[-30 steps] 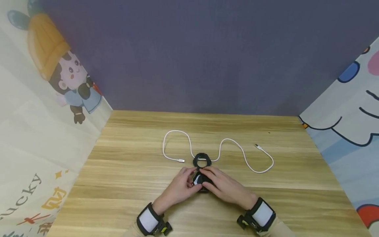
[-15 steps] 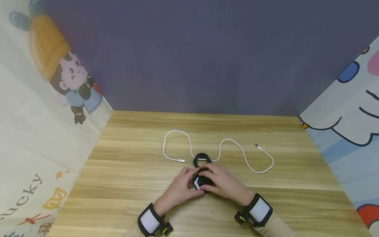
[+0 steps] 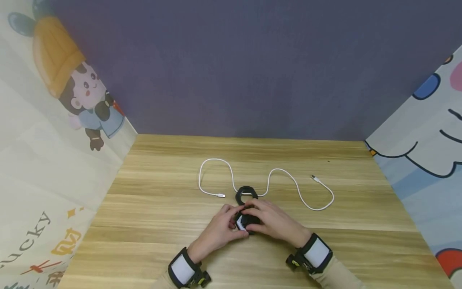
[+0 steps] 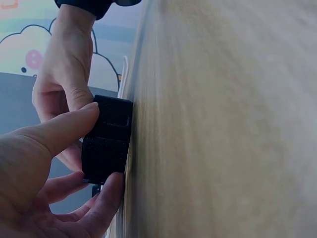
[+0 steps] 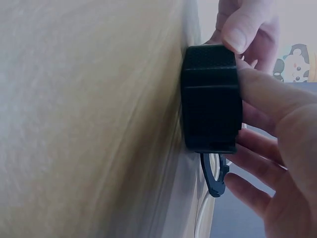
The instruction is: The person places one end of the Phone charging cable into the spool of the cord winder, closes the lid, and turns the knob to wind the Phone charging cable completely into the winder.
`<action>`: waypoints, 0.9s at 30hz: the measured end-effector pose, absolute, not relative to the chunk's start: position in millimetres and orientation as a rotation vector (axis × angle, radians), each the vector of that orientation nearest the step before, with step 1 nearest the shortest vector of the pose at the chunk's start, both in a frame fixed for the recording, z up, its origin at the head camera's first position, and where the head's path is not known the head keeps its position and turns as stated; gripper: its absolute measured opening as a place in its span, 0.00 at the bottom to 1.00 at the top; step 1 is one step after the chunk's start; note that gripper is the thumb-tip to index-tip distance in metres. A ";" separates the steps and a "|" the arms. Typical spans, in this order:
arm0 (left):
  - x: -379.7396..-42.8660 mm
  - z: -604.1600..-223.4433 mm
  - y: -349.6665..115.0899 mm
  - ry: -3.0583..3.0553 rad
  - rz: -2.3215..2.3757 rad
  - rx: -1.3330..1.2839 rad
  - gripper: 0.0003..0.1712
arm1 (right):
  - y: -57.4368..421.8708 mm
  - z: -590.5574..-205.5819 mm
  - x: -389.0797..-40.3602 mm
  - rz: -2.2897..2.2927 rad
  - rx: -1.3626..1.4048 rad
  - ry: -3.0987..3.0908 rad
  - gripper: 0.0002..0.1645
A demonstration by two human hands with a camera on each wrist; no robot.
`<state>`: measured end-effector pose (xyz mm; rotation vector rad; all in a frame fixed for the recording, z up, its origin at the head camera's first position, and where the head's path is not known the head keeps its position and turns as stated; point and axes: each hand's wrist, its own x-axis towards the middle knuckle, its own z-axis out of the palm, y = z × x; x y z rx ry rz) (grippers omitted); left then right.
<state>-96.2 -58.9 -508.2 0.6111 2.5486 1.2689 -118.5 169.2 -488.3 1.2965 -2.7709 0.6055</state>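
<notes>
A small black case [image 3: 250, 220] with angular sides rests on the wooden table between both hands. From its far end extends a black ring-shaped flap [image 3: 246, 194]. A white part [image 3: 240, 223] shows at the case's left side in the head view. My left hand [image 3: 218, 228] grips the case, its thumb on the near upper edge and fingers along the side, as the left wrist view shows. My right hand [image 3: 277, 222] holds the case from the right, thumb at the near edge and fingertips over the far top. Fingers hide much of the case's top.
A white USB cable [image 3: 297, 188] lies in loops behind the hands, passing under the ring flap. One plug [image 3: 221, 195] lies left of the ring, the USB plug [image 3: 315, 178] farther right. A dark panel [image 3: 245, 72] stands behind the wooden table [image 3: 155, 224].
Over the last second my right hand has shifted slightly, its fingers more arched over the case. The white part now shows as a narrower strip at the left. Cable and left arm stay put.
</notes>
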 end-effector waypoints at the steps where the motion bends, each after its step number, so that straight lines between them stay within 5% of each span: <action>1: -96.3 -507.7 -58.8 2.548 1.269 0.606 0.46 | 168.8 -488.3 -118.5 0.606 1.291 -2.771 0.27; 27: -99.7 -507.4 -59.0 2.568 1.287 0.631 0.43 | 162.1 -493.1 -115.5 0.569 1.097 -2.733 0.26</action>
